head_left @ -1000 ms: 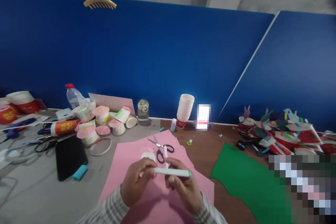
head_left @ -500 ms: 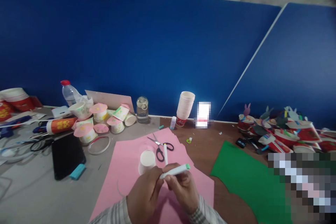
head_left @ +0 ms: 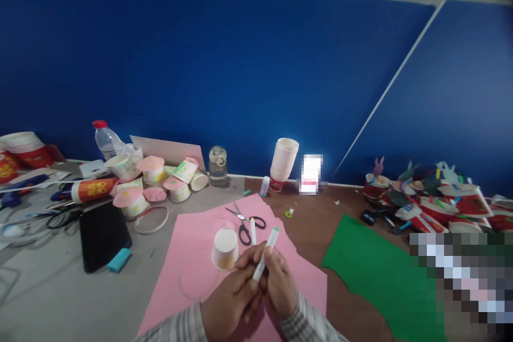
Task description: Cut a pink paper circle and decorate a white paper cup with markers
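Note:
Both hands are closed on a white marker with a green end (head_left: 267, 251), which they hold upright at a slant. My left hand (head_left: 232, 296) pinches its lower end, and my right hand (head_left: 280, 280) grips it higher up. Under them lies a sheet of pink paper (head_left: 180, 262). Just beyond my left hand an upside-down paper cup (head_left: 225, 248) stands on the pink sheet. Scissors with black handles (head_left: 243, 224) lie open behind it. Another white marker with a yellow end (head_left: 253, 231) rests across the scissors.
Green paper (head_left: 368, 272) lies at the right. A stack of paper cups (head_left: 284, 165), a glue stick (head_left: 264, 186) and a glass jar (head_left: 218, 166) stand along the blue partition (head_left: 240, 64). Decorated cups (head_left: 128, 200) and a black phone (head_left: 104, 235) are at the left; red cups (head_left: 460, 200) crowd the far right.
The marker has swung from nearly level to a steeper slant, its green end now pointing up and away. Both hands have shifted slightly, uncovering more of the upside-down cup.

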{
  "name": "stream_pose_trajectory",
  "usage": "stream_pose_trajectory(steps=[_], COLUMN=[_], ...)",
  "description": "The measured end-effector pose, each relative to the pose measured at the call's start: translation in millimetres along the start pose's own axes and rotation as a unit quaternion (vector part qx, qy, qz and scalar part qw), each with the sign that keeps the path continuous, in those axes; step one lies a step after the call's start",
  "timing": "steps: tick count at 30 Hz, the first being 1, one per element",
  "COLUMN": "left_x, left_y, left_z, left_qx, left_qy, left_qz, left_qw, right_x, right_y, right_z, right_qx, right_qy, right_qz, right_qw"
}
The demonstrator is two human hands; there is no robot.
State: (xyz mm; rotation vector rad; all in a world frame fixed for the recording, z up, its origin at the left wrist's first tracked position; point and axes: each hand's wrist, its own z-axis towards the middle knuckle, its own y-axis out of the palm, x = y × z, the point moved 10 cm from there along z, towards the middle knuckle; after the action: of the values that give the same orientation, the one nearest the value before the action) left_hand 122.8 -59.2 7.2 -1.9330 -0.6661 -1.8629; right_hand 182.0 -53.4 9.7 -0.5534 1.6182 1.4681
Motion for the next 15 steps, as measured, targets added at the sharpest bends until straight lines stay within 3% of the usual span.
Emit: stream_pose_trajectory(steps=[4,10,15], left_x=[-16,-28,-37], left_y=[5.7,14.9,22.8], left_z=[0,-5,-12], left_qx=[-0.001,-0.029,-0.085], left_qy=[-0.093,-0.168,-0.213], left_qz=[-0.112,-0.235,-0.216], left_qw=[0.989,0.957,0.949], right_x=[0,7,16], right_y=[0,15,11], right_z=[3,2,4], right_qx=[0.02,-0.039,-0.004], right_qy=[0.011,0.078,0.133], right_qz=[0.061,0.128,0.195], right_qw=[0.998,0.988,0.972])
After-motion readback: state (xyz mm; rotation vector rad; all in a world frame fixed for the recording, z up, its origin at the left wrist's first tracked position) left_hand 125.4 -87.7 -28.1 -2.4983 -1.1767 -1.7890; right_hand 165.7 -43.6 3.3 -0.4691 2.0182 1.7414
